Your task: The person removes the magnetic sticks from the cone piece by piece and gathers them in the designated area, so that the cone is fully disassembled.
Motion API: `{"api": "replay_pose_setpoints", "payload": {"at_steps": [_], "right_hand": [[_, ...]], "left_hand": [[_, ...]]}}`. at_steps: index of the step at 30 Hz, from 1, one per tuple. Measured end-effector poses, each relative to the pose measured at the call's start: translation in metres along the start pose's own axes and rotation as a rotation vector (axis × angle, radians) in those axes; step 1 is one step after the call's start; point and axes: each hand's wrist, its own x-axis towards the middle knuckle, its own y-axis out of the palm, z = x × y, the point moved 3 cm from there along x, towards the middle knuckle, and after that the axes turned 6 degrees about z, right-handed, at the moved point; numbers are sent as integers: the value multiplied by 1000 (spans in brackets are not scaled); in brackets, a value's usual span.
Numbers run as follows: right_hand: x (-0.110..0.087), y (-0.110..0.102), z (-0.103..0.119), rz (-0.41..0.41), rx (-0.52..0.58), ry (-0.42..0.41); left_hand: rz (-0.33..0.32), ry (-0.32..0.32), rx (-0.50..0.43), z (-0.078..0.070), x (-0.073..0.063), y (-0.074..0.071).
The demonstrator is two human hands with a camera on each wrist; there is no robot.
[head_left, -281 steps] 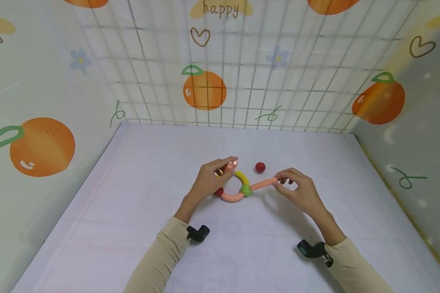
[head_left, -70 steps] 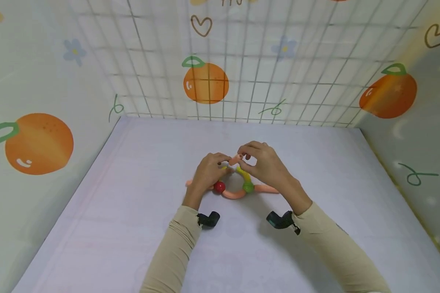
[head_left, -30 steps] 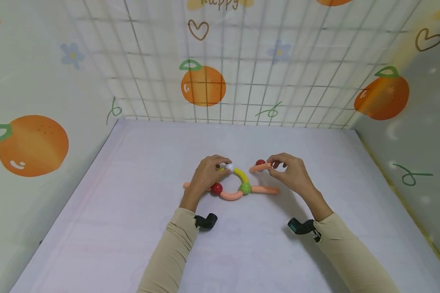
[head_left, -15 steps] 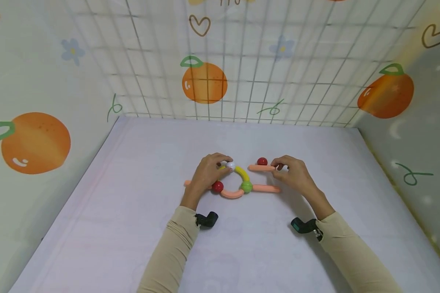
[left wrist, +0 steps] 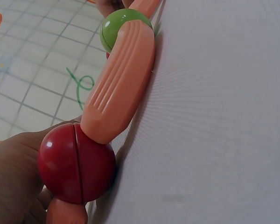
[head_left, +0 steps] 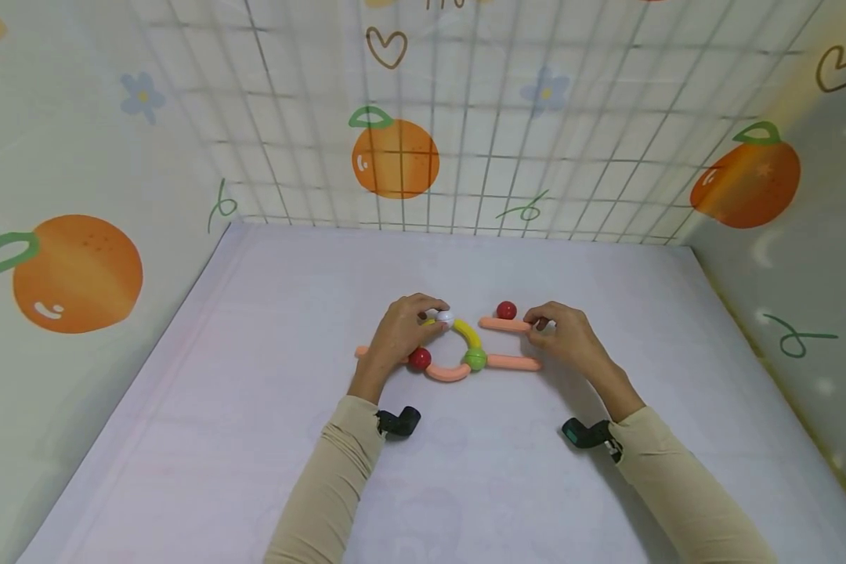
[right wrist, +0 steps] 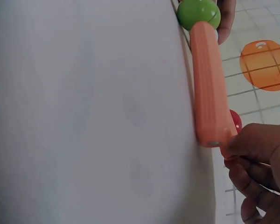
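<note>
My left hand point(head_left: 398, 329) pinches a white ball point(head_left: 446, 318) between thumb and fingers at the far side of a ring on the table. The ring joins yellow curved rods point(head_left: 470, 335), a green ball point(head_left: 475, 359), a salmon curved rod point(head_left: 447, 374) and a red ball point(head_left: 419, 359). A straight salmon rod point(head_left: 515, 363) sticks out right from the green ball; another salmon rod point(head_left: 361, 352) sticks out left, partly behind the hand. With thumb and fingers, my right hand point(head_left: 567, 337) pinches the right end of a separate salmon rod point(head_left: 504, 323), lying level just in front of a loose red ball point(head_left: 507, 310).
The pieces lie on a pale cloth-covered table point(head_left: 423, 486). Behind it rises a wire grid point(head_left: 479, 188) with a printed curtain showing oranges point(head_left: 395, 159); printed side walls stand left and right. Black wrist cameras point(head_left: 400, 423) sit at both cuffs.
The right hand has carried the separate salmon rod from beside the left hand rightward and down to the loose red ball. Over the last second the left hand has stayed on the white ball.
</note>
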Motion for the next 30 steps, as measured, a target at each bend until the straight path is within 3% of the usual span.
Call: {"api": "replay_pose_setpoints", "payload": {"at_steps": [16,23,30], "right_hand": [[2,3,-4,28,-29,-26],[-8,-6,14,-29,-59,-127],[-19,-3,35,-8,-36,-221]], "left_hand": [[-2,22,22,2,1,2],[6,27,21,4,-4,0],[-12,34,18,9,-14,-6]]}}
